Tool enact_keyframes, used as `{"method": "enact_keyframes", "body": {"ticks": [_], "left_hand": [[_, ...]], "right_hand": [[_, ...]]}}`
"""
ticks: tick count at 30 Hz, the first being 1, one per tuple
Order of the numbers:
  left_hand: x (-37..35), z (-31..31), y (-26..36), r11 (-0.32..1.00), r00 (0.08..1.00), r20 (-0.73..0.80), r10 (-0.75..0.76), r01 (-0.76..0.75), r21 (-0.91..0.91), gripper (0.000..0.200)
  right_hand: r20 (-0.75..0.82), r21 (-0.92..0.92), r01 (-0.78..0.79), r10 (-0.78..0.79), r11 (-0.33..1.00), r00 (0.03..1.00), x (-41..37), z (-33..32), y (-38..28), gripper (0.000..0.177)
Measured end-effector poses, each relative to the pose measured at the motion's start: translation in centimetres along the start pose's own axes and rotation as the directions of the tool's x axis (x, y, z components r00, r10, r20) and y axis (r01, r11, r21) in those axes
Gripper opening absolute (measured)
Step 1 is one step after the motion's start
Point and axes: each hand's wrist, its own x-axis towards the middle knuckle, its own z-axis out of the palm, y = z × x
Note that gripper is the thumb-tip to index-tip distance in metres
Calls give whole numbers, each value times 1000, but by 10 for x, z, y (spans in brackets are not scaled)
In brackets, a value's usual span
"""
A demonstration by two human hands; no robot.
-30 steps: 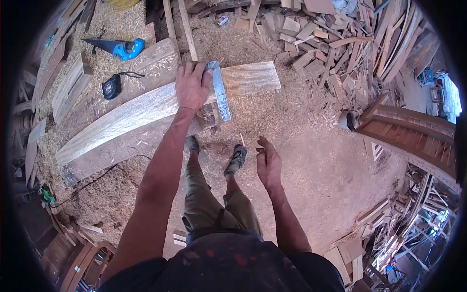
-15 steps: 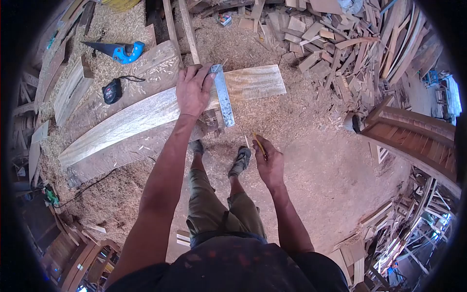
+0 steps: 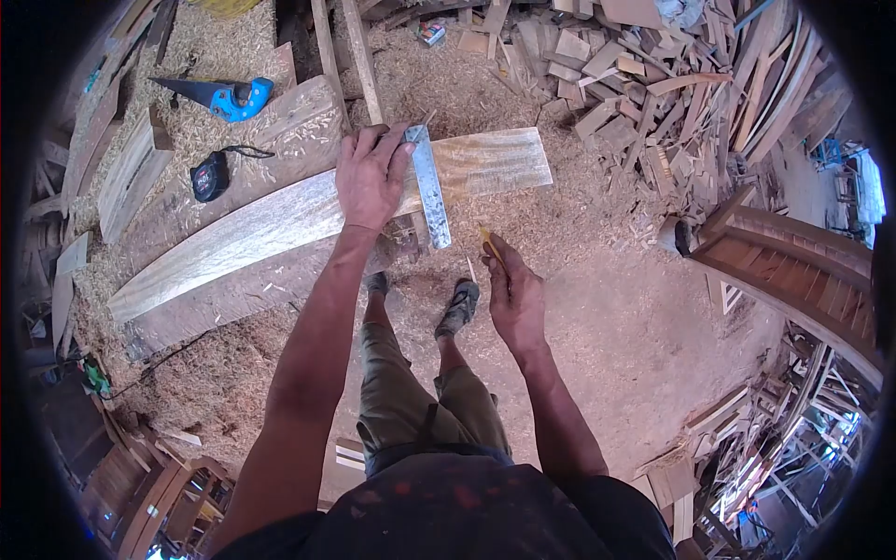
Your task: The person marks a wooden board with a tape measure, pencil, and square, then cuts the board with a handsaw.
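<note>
A long, curved, pale wooden board (image 3: 252,229) lies across a thick rough timber (image 3: 308,117), its right end sticking out past it. My left hand (image 3: 371,182) rests on the board and presses the head of a metal try square (image 3: 429,191) against its far edge. The square's blade crosses the board and reaches beyond its near edge. My right hand (image 3: 518,303) is closed round a yellow pencil (image 3: 490,243), to the right of the blade's lower end. The pencil's tip points up toward the board, apart from it.
On the left lie a blue-handled saw (image 3: 238,100) and a black tape measure (image 3: 210,175). Wood offcuts (image 3: 607,79) are heaped at the far right. A wooden furniture frame (image 3: 793,261) stands on the right. Shavings cover the floor.
My right hand has risen slightly, bringing the pencil's tip up and left, closer to the board. My left hand and the try square stay in place on the board.
</note>
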Motion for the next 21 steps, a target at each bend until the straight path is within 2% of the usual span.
{"method": "enact_keyframes", "body": {"ticks": [9,21], "left_hand": [[1,-3,1,1000,1000,16,-5,5,-17,37],[1,-2,1,1000,1000,12,1,-1,-13,35]], "right_hand": [[5,-106,105,-105,989,994,32,9,-27,35],[-25,-102,178,-182,979,983,77,22,-39,35]]}}
